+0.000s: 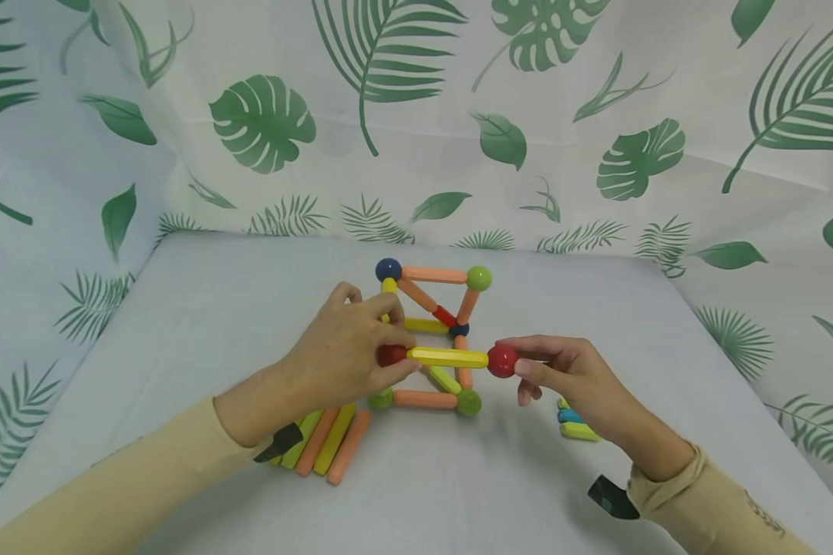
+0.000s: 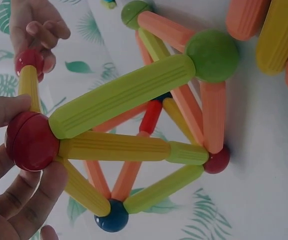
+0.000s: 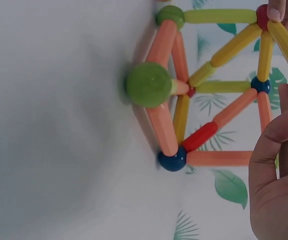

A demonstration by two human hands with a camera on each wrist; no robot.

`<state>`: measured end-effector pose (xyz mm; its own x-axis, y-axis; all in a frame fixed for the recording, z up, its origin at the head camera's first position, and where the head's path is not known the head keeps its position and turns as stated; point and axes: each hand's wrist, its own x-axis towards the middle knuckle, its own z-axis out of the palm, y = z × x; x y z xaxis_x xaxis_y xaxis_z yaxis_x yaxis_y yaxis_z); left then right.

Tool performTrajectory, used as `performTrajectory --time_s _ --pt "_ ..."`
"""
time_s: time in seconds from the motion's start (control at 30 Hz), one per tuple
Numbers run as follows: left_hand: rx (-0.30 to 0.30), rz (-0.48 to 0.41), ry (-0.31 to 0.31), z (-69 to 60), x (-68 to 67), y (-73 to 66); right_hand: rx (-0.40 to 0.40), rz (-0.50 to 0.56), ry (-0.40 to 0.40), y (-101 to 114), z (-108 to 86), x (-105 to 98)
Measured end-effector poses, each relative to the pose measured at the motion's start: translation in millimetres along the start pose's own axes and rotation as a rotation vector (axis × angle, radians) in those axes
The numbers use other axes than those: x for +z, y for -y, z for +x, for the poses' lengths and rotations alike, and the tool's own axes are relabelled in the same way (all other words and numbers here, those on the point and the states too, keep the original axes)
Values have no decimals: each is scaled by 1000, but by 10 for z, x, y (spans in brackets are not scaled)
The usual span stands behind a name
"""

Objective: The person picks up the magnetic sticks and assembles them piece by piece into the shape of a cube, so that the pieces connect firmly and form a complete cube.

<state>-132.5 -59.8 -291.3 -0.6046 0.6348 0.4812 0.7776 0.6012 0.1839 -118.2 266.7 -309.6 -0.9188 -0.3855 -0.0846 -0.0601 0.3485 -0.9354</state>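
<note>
A frame of rods and balls stands on the table, with green balls (image 1: 468, 403) low at the front and a blue ball (image 1: 389, 270) at the upper back left. My left hand (image 1: 350, 347) pinches a red ball (image 2: 32, 141) at a raised corner, where several rods meet. From that ball a yellow rod (image 1: 447, 357) reaches right to a second red ball (image 1: 503, 360). Thumb and fingers of my right hand (image 1: 576, 378) grip this second ball. In the right wrist view my right hand (image 3: 279, 175) hides most of it.
Several loose orange, yellow and green rods (image 1: 350, 447) lie side by side at the front left of the white table (image 1: 444, 493). Short green and blue rods (image 1: 578, 431) lie beneath my right hand. A leaf-patterned cloth (image 1: 430, 169) hangs behind.
</note>
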Motion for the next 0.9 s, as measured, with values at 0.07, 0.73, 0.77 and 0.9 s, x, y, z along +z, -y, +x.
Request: performTrajectory --time_s 0.07,0.73,0.77,0.9 --pt "3 0 3 -1 -1 2 10 10 -9 3 0 10" --pt "52 2 -41 -11 23 34 -162 -547 533 -80 84 610" --pt "53 3 -44 -10 24 36 -232 -627 525 -58 88 704" --pt "53 5 -45 -9 22 39 -546 -915 480 26 128 1059"
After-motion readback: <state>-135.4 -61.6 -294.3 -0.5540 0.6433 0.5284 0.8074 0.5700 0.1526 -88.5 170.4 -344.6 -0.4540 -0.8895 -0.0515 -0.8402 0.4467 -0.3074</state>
